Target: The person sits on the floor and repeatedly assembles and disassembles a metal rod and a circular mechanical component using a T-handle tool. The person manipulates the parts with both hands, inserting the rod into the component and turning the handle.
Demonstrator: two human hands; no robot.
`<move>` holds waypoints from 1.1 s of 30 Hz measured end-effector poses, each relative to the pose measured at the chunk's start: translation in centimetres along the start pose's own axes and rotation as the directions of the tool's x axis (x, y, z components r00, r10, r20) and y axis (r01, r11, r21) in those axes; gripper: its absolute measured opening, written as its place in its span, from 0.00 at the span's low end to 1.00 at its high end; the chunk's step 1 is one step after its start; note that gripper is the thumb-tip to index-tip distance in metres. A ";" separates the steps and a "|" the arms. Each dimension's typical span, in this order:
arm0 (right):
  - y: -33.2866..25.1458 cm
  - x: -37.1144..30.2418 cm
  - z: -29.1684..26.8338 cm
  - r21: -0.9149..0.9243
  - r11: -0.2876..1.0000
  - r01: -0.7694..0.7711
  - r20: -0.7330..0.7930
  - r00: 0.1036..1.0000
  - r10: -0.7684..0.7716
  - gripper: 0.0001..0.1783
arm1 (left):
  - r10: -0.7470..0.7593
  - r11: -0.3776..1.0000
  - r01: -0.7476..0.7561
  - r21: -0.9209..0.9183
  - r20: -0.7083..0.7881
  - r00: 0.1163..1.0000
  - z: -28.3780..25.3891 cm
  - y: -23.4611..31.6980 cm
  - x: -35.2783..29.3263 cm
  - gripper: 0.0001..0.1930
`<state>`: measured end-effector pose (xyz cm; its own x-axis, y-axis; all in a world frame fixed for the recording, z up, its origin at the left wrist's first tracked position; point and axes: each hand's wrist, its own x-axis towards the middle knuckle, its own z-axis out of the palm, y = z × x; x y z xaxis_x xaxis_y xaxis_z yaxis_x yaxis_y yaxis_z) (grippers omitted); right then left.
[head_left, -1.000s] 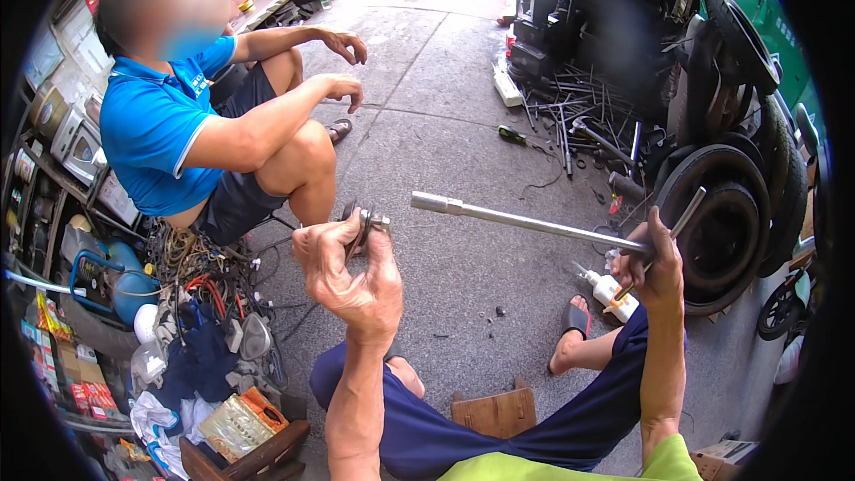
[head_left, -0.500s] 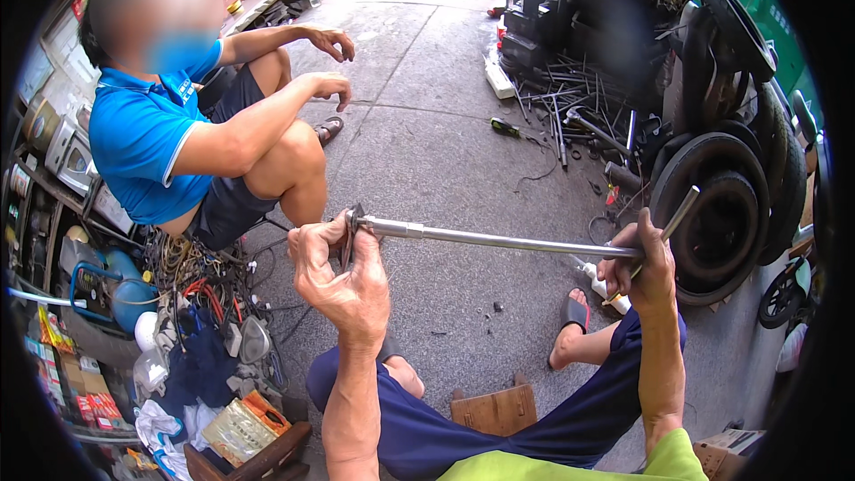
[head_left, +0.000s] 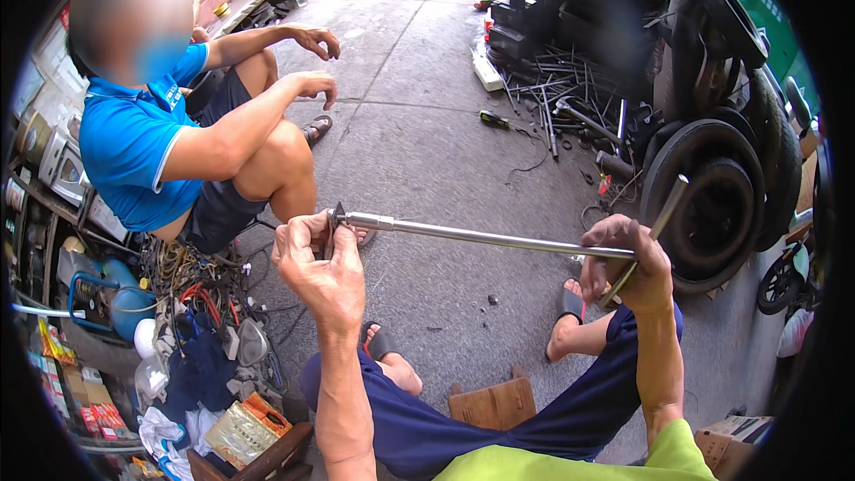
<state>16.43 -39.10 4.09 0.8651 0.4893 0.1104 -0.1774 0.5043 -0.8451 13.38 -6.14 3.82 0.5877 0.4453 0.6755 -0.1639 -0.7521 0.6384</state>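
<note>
A long silver T-handle socket wrench (head_left: 499, 239) lies almost level across the space in front of me. Its socket end meets a small dark metal piece (head_left: 337, 216), which my left hand (head_left: 325, 283) pinches between thumb and fingers. That piece is mostly covered by the fingers, so its full shape is hidden. At the other end, my right hand (head_left: 648, 278) is around the wrench where the shaft joins the crossbar. The crossbar slants up past the fingers, which are slightly blurred.
A person in a blue shirt (head_left: 142, 151) sits at the left. Tyres (head_left: 704, 205) lean at the right, near a heap of metal rods (head_left: 557, 93). A small wooden stool (head_left: 492, 403) stands between my legs. Cables and tools clutter the lower left.
The crossbar has turned a little, and my right hand's fingers have shifted and loosened around it. In the picture, both hands and the wrench sit slightly further left.
</note>
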 end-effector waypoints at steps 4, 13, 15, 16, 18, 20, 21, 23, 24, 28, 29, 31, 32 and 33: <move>-0.3 -0.2 -2.2 0.190 0.972 -0.136 0.381 0.923 0.055 0.38 | -0.291 0.916 0.331 -0.228 0.190 0.938 0.1 0.0 -0.3 0.04; -1.7 0.6 0.1 0.458 0.889 -0.010 0.475 0.848 -0.235 0.40 | -0.485 0.492 0.700 -0.517 0.506 0.714 4.8 -2.2 -4.5 0.07; -2.1 0.6 -0.1 0.247 0.957 0.150 0.386 0.891 -0.239 0.39 | -0.501 0.445 0.764 -0.467 0.578 0.644 6.1 -1.3 -5.7 0.08; -2.1 0.2 0.3 -0.030 0.976 0.215 0.192 0.960 -0.206 0.35 | -0.534 0.430 0.804 -0.410 0.603 0.593 6.7 -1.4 -6.4 0.07; -1.9 0.5 0.8 -0.275 0.944 0.182 -0.006 0.982 -0.191 0.23 | -0.565 0.386 0.858 -0.340 0.647 0.511 7.8 -1.8 -8.4 0.05; -1.1 0.9 0.4 -0.436 0.891 0.125 -0.112 0.975 -0.192 0.17 | -0.567 0.304 0.913 -0.271 0.719 0.402 8.6 -2.2 -10.7 0.06; -1.1 0.7 0.1 -0.487 0.869 0.089 -0.131 0.976 -0.173 0.17 | -0.552 0.251 0.938 -0.240 0.760 0.342 8.9 -2.2 -11.8 0.07; -1.1 0.5 -0.3 -0.573 0.820 0.013 -0.169 0.976 -0.134 0.17 | -0.568 0.207 0.972 -0.110 0.796 0.211 9.3 -1.9 -13.8 0.07; -1.2 0.5 -0.3 -0.673 0.739 -0.006 -0.163 0.976 -0.141 0.16 | -0.562 0.184 0.981 -0.061 0.812 0.156 9.3 -2.0 -14.6 0.08; -0.7 0.6 -0.3 -0.720 0.691 0.069 -0.066 0.984 -0.167 0.17 | -0.566 0.197 0.975 0.100 0.824 0.030 8.7 -1.8 -15.9 0.09; -1.0 0.5 -0.2 -0.634 0.773 -0.013 -0.100 0.993 -0.066 0.17 | -0.549 0.176 0.981 0.080 0.835 0.030 8.6 -1.4 -15.2 0.08; -1.5 1.2 0.9 -0.456 0.889 -0.047 -0.052 0.998 0.026 0.14 | -0.512 0.131 0.990 0.042 0.859 0.031 8.3 -0.5 -13.3 0.08; -1.7 2.0 1.5 -0.489 0.872 0.011 0.017 1.000 -0.003 0.14 | -0.492 0.114 0.994 0.001 0.869 0.055 8.3 -0.5 -12.2 0.07; -2.0 3.0 1.9 -0.515 0.855 0.068 0.084 0.996 -0.029 0.14 | -0.484 0.113 0.993 -0.027 0.871 0.079 8.5 -0.3 -10.9 0.06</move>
<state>18.51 -37.28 7.09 0.8275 0.5325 0.1780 0.1485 0.0981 -0.9840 13.73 -14.86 -6.86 0.8160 -0.0241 -0.5775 0.5438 0.3708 0.7529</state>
